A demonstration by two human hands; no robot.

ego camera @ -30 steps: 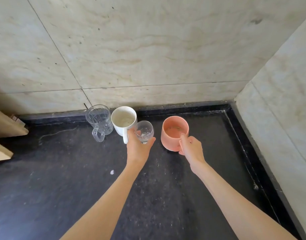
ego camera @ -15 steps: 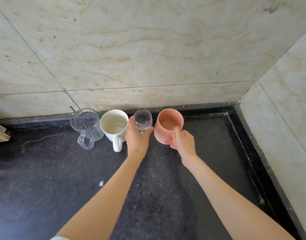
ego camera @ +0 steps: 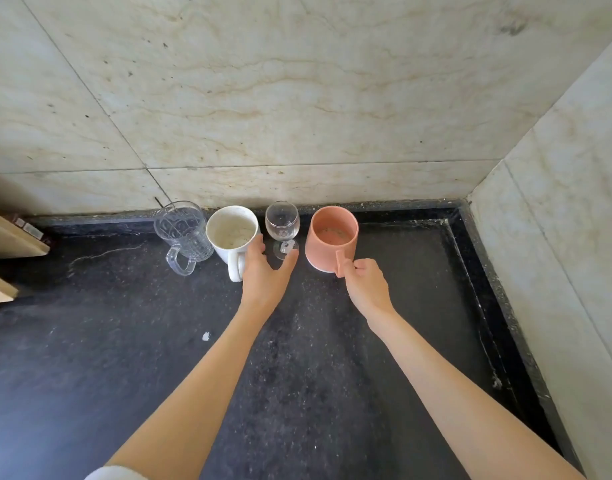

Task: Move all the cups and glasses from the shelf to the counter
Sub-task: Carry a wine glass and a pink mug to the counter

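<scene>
A row of vessels stands on the black counter point(ego camera: 297, 358) against the back wall: a clear patterned glass mug point(ego camera: 183, 232), a white mug point(ego camera: 232, 237), a small stemmed glass point(ego camera: 282, 221) and a salmon-pink mug point(ego camera: 332, 240). My left hand point(ego camera: 266, 277) hovers just in front of the stemmed glass with fingers spread and relaxed, holding nothing. My right hand point(ego camera: 365, 284) pinches the pink mug's handle at its near side; the mug rests on the counter.
Marble-tiled walls close the back and right side, forming a corner. A raised black lip point(ego camera: 484, 306) runs along the counter's right edge. Wooden board edges point(ego camera: 10, 242) jut in at the left. A small white speck point(ego camera: 205, 336) lies mid-counter.
The stemmed glass and pink mug were set down on the counter in line with the other mugs. My left hand released the glass and drew back; my right hand still holds the mug handle.
</scene>
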